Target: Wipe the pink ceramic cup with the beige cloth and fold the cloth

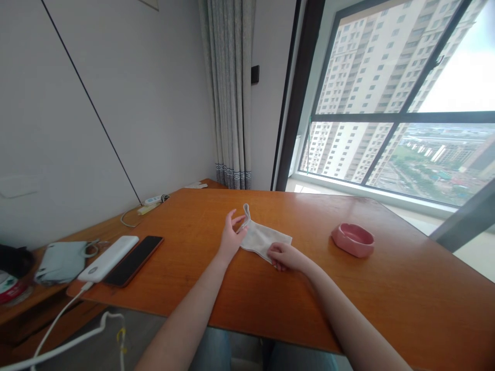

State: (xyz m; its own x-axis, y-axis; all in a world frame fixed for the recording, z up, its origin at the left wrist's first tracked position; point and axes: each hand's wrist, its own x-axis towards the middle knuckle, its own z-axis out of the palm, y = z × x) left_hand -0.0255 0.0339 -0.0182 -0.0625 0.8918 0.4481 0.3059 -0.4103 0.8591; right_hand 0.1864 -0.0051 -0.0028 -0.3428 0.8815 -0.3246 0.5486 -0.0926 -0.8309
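Observation:
A small off-white cloth [263,237] lies on the wooden table in front of me, its far left corner raised in an upright fold. My left hand [231,238] is at the cloth's left edge, fingers apart and slightly bent, with the thumb side against the fabric. On the near right edge, my right hand [284,256] has its fingers curled closed over the cloth, gripping it. The fingertips of that hand are partly hidden beneath it.
A pink faceted bowl [353,240] stands to the right on the table [410,288]. At the left lie a black phone [133,261], a white power bank [109,257] with a cable, and a grey pouch [62,262]. A power strip [154,200] is by the wall.

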